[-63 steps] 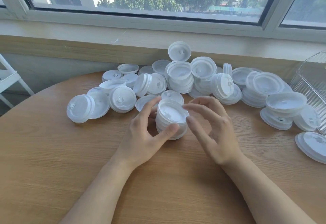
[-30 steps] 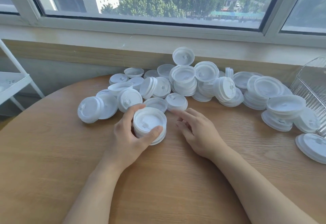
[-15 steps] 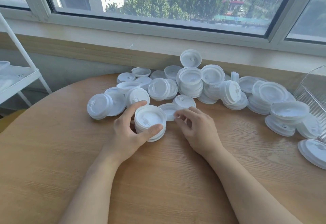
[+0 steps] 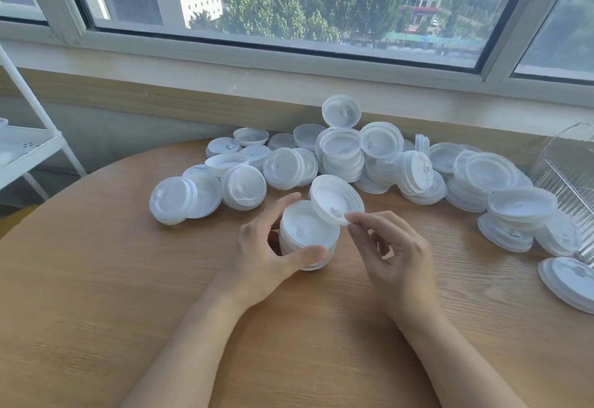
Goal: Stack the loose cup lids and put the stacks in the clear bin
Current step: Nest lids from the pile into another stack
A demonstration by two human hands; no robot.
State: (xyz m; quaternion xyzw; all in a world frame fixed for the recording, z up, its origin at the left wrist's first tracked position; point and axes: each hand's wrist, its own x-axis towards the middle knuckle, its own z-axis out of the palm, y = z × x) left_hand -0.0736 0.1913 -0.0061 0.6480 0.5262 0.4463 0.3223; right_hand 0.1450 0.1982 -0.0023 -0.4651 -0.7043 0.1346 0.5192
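A short stack of white cup lids stands on the round wooden table in front of me. My left hand grips the stack from its left side, thumb in front. My right hand pinches the edge of a single lid, which is tilted just above the stack's right rim. Behind lies a heap of loose lids. The clear bin stands at the right edge, partly cut off.
A wall and window sill run right behind the heap. A white shelf rack stands to the left of the table. More lids and small stacks lie at the right next to the bin.
My right hand has picked a single lid off the table and lifted it over the stack. My left hand keeps its hold on the stack.
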